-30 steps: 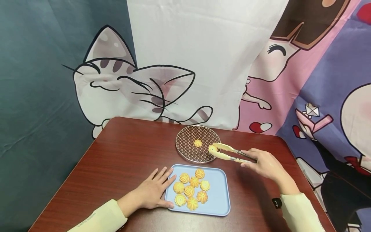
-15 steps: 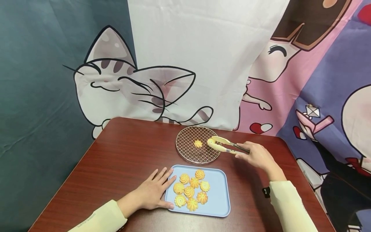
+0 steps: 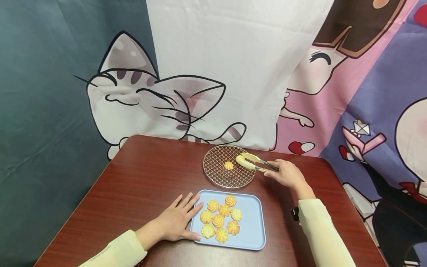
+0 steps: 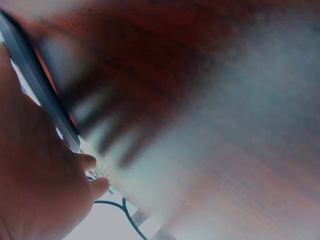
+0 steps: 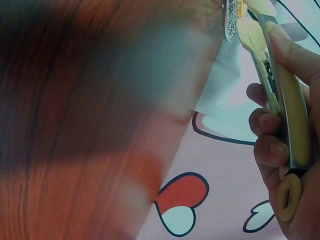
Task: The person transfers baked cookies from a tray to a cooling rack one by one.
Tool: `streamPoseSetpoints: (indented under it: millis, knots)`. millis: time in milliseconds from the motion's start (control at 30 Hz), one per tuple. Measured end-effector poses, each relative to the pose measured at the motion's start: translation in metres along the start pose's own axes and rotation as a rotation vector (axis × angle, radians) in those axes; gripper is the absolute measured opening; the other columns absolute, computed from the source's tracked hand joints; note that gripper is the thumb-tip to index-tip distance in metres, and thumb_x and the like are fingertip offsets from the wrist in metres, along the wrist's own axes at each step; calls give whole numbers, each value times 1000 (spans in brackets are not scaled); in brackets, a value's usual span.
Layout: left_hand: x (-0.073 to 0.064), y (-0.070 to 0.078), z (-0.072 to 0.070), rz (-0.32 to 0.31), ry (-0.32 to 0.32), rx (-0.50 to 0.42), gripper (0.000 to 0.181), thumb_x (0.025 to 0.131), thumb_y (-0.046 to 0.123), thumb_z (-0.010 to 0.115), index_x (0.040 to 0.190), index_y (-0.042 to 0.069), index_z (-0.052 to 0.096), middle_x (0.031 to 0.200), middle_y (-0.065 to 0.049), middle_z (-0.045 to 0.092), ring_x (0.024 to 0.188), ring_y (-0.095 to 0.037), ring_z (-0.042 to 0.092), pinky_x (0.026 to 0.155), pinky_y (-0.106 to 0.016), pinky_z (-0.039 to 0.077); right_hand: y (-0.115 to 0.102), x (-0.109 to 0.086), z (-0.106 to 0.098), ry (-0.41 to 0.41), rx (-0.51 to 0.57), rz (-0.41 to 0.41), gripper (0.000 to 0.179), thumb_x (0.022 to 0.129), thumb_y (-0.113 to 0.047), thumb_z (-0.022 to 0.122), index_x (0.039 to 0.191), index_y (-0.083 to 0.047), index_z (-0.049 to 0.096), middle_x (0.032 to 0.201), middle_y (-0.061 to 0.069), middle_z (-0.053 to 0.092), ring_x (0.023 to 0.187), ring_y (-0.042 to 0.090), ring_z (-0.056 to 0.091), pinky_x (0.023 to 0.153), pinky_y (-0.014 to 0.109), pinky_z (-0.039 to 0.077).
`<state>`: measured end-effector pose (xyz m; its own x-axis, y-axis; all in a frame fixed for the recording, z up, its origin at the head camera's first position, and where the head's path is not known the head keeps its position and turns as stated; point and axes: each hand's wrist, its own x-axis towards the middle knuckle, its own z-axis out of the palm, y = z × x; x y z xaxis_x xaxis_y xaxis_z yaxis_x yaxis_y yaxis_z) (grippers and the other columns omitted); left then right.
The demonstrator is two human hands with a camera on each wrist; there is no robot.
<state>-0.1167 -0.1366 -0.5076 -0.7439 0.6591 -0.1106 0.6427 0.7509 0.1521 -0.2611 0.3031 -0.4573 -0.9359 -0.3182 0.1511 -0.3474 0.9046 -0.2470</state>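
Observation:
My right hand (image 3: 288,174) grips cream-coloured kitchen tongs (image 3: 247,163), fingers wrapped round the handles in the right wrist view. Between the tong tips, close over the right part of a round wire rack (image 3: 213,165), is a pale yellow cookie (image 3: 240,157), partly hidden. One star-shaped cookie (image 3: 228,165) lies near the middle of the rack. My left hand (image 3: 175,221) rests with spread, straight fingers on the left rim of a light blue tray (image 3: 251,222). Several piped cookies (image 3: 218,221) lie grouped on the tray's left and middle part.
Everything stands on a reddish-brown wooden table (image 3: 146,174). The rack sits behind the tray, near the table's back edge. A cartoon-printed cloth (image 3: 207,44) hangs right behind the table.
My right hand has moved left and away from me, bringing the tongs and cookie further over the rack. The left hand and the tray stay in place.

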Motion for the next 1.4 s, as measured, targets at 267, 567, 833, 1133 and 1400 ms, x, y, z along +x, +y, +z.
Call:
streamPoseSetpoints:
  millis: [267, 567, 833, 1133, 1400]
  knots:
    - [1, 0, 1, 6, -4, -2, 103, 86, 84, 41, 162, 16, 27, 169, -12, 16, 154, -38, 16, 121, -60, 18, 2, 4, 7, -5, 4, 27, 59, 86, -46, 79, 133, -12, 69, 108, 5, 70, 93, 31, 67, 79, 54, 53]
    - [2, 0, 1, 0, -11, -13, 104, 86, 85, 41, 162, 16, 26, 169, -11, 16, 155, -37, 16, 122, -60, 17, 3, 4, 10, -5, -13, 38, 60, 84, -47, 80, 133, -14, 69, 107, 4, 70, 90, 29, 67, 76, 54, 54]
    - [2, 0, 2, 3, -6, -14, 103, 86, 84, 42, 162, 16, 27, 169, -12, 16, 155, -37, 16, 121, -60, 18, -1, 2, 6, 1, -2, 63, 61, 83, -48, 80, 134, -16, 68, 110, 5, 69, 97, 32, 68, 79, 54, 54]
    - [2, 0, 0, 7, 14, -4, 103, 86, 83, 44, 161, 14, 29, 169, -13, 18, 154, -38, 18, 121, -60, 20, -4, -2, -2, 22, 37, 65, 66, 83, -50, 80, 137, -15, 66, 116, 7, 69, 103, 34, 67, 84, 57, 53]
    - [2, 0, 2, 20, 24, -15, 103, 86, 82, 45, 160, 12, 30, 168, -15, 19, 153, -40, 18, 119, -63, 20, -7, -16, -4, 41, 56, 58, 70, 82, -53, 80, 138, -13, 65, 115, 8, 69, 102, 32, 67, 85, 56, 52]
